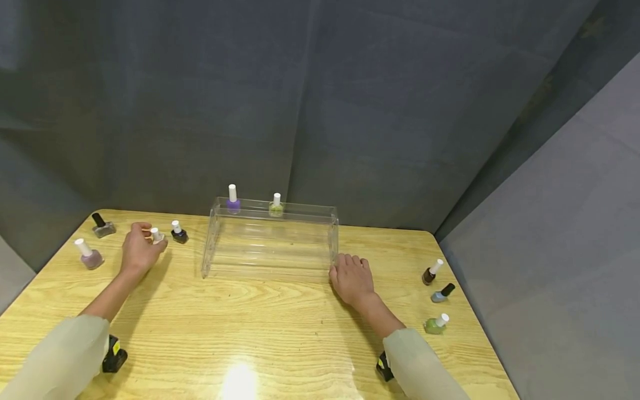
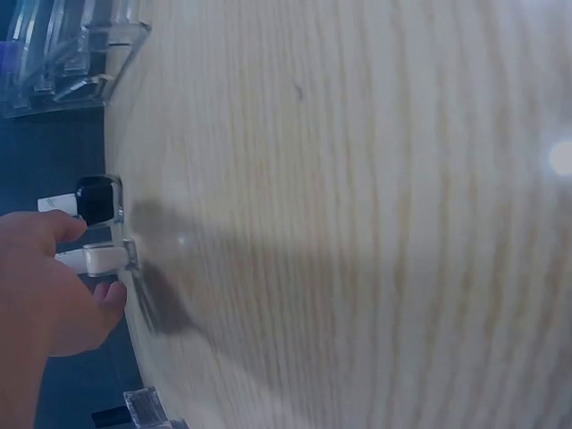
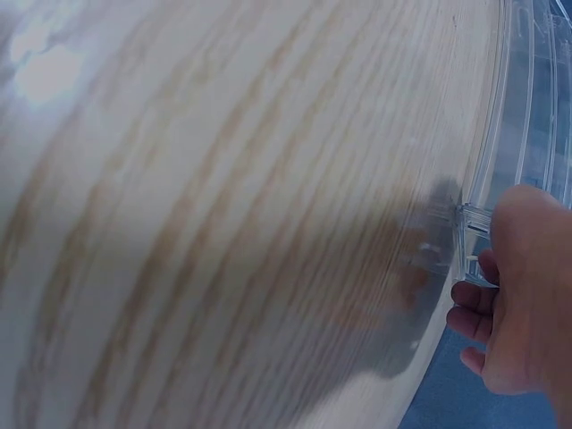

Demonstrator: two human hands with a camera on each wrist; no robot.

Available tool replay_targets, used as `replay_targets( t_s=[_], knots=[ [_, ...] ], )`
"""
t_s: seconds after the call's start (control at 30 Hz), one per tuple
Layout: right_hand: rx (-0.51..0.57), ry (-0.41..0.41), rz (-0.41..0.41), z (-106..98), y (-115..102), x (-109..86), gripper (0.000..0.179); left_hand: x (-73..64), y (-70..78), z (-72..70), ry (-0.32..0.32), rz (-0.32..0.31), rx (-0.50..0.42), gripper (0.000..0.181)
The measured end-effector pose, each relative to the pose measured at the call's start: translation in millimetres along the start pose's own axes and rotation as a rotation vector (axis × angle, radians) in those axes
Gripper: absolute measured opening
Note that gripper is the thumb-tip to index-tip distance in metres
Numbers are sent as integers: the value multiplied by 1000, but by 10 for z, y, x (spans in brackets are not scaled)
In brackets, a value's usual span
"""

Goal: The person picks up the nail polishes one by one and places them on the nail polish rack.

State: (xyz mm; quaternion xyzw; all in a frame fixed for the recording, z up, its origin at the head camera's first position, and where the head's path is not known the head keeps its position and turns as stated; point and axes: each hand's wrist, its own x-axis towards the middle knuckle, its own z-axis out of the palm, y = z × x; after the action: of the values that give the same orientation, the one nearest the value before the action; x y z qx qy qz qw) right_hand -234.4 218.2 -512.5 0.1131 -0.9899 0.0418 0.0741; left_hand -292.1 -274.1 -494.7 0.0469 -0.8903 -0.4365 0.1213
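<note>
My left hand (image 1: 140, 248) is at the far left of the table, thumb and fingers spread on either side of a white nail polish bottle (image 2: 108, 259). In the left wrist view, small gaps show between the fingers and this bottle, whose base meets the table. Just beside it is a black nail polish bottle (image 1: 179, 234) with a white cap. My right hand (image 1: 352, 279) grips the front right corner of a clear stepped display rack (image 1: 270, 270), its fingers curled at the side. A purple bottle (image 1: 233, 204) and a yellow-green bottle (image 1: 276, 208) stand on the rack's top step.
Further left lie a grey bottle (image 1: 105, 229) with a black cap and a mauve bottle (image 1: 92, 259). Along the right edge are a dark bottle (image 1: 428, 276), a light blue bottle (image 1: 438, 296) and a green bottle (image 1: 434, 326). A dark curtain (image 1: 320, 111) hangs behind the table.
</note>
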Motion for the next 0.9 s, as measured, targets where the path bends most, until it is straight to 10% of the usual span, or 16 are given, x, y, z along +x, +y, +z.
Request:
replay_targets(
  t_s=[0.47, 0.9],
  knots=[
    [-14, 10, 6, 17, -10, 8, 27, 113, -165, 70, -10, 133, 143, 38],
    [-10, 3, 13, 18, -12, 2, 27, 30, -121, 25, -16, 49, 51, 54]
  ],
)
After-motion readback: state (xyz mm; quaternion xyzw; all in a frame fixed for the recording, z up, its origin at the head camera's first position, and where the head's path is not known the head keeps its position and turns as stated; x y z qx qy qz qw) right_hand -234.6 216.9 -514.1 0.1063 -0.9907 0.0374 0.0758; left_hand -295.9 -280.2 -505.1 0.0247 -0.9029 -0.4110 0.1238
